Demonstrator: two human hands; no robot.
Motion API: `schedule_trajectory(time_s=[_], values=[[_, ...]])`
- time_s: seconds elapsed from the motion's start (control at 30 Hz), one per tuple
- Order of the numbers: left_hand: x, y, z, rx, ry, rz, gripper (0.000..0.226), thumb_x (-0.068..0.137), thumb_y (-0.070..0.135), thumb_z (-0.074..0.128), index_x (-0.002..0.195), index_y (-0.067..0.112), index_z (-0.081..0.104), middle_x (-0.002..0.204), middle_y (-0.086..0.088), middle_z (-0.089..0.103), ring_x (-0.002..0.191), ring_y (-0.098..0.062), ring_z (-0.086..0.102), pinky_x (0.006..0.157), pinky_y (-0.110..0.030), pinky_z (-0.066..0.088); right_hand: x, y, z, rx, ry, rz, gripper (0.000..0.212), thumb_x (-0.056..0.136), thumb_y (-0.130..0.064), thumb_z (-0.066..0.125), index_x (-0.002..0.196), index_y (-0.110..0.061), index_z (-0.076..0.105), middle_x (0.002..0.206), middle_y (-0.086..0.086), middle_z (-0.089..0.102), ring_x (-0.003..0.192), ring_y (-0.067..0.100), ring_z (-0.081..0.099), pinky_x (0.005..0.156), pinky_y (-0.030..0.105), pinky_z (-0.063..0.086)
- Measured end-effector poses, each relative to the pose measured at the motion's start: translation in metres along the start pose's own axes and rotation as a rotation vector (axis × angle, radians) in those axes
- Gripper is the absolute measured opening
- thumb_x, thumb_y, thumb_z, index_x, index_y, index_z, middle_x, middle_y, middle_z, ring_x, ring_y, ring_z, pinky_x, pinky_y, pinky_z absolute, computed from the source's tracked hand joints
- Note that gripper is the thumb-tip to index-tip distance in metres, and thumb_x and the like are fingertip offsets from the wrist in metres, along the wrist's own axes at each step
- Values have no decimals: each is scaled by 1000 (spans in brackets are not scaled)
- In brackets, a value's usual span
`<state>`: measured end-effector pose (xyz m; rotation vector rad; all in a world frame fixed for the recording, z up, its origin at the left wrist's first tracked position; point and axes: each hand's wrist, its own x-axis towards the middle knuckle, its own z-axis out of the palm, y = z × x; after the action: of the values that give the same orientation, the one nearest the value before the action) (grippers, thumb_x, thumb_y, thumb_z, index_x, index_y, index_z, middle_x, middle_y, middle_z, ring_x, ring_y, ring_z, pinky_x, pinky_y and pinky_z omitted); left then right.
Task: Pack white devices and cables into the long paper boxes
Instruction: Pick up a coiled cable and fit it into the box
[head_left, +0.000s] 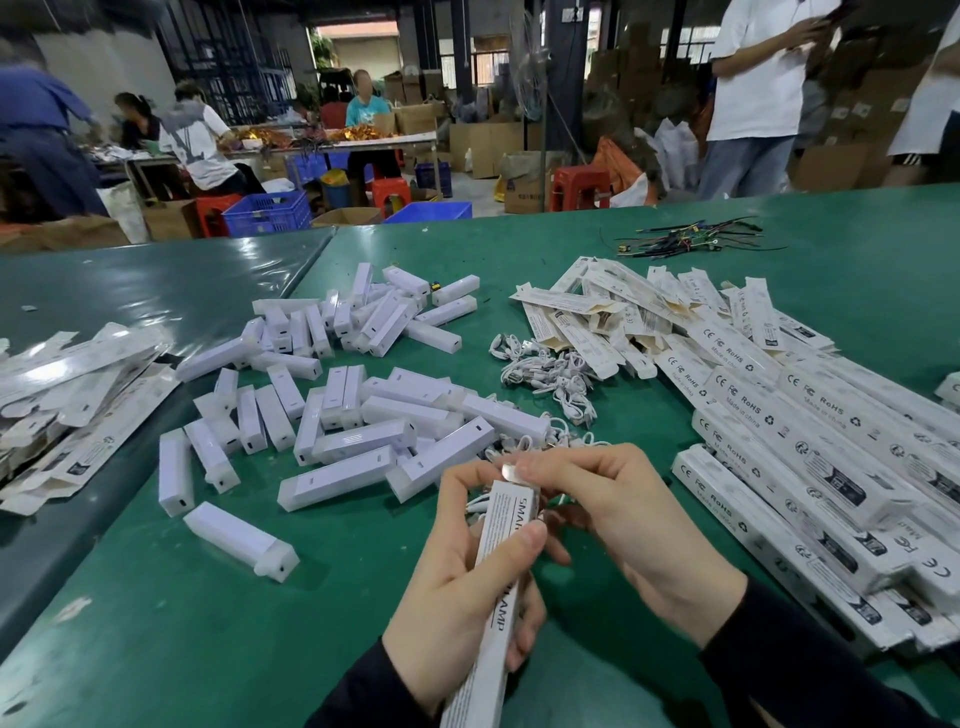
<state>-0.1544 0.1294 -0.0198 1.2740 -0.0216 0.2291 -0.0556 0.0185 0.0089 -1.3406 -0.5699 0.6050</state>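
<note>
In the head view, the long paper box (500, 566) printed with "SMART LAMP" stands as the landmark, slanting up from the bottom edge toward the middle of the green table (171, 613).

The left hand (457, 587) wraps round the box's middle, thumb laid across its printed face and the other fingers curled behind it, with the forefinger arched up toward the box's top end. Its dark sleeve (358, 691) comes in from the lower edge, just left of the box.

The right hand (613, 509) reaches in from the right of the box, wrist bent and fingers curled over the box's open top end. Its fingertips pinch a small pale piece (508, 472) right at the mouth; what that piece is cannot be told. A white cable (480, 503) peeps out just left of the box's top, under the left forefinger.

Beyond the box's top end and to its left lies a loose heap of white devices (353, 441), one more device (241, 538) lying apart, well left of the box. A tangle of white cables (550, 371) lies farther beyond. Right of the box, filled paper boxes (810, 467) are stacked in rows; flat, unfolded ones (72, 384) lie far to its left. Coloured wires (685, 240) lie at the table's far side.
</note>
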Motion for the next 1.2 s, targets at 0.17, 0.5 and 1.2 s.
schedule_trajectory(time_s=[0.17, 0.5, 1.2], values=[[-1, 0, -1, 2, 40, -42, 22, 84, 19, 61, 89, 32, 44, 85, -16, 64, 34, -19, 43, 34, -20, 39, 2, 3, 1, -4, 8, -8, 15, 86, -10, 67, 80, -5, 79, 69, 12, 71, 45, 21, 46, 39, 24, 39], [-2, -1, 3, -66, 104, -161, 19, 86, 44, 47, 99, 31, 43, 73, -11, 56, 36, -15, 36, 35, -17, 35, -1, 10, 4, -14, 8, 16, 22, 92, -16, 62, 85, -4, 78, 70, 17, 67, 48, 27, 47, 46, 31, 41], [-1, -5, -5, -85, 89, -219, 32, 87, 47, 43, 110, 25, 38, 69, -16, 56, 37, -15, 36, 36, -18, 36, -5, 15, 14, -34, 56, 26, 24, 95, -20, 60, 87, -6, 78, 71, 10, 65, 44, 23, 44, 38, 27, 37]])
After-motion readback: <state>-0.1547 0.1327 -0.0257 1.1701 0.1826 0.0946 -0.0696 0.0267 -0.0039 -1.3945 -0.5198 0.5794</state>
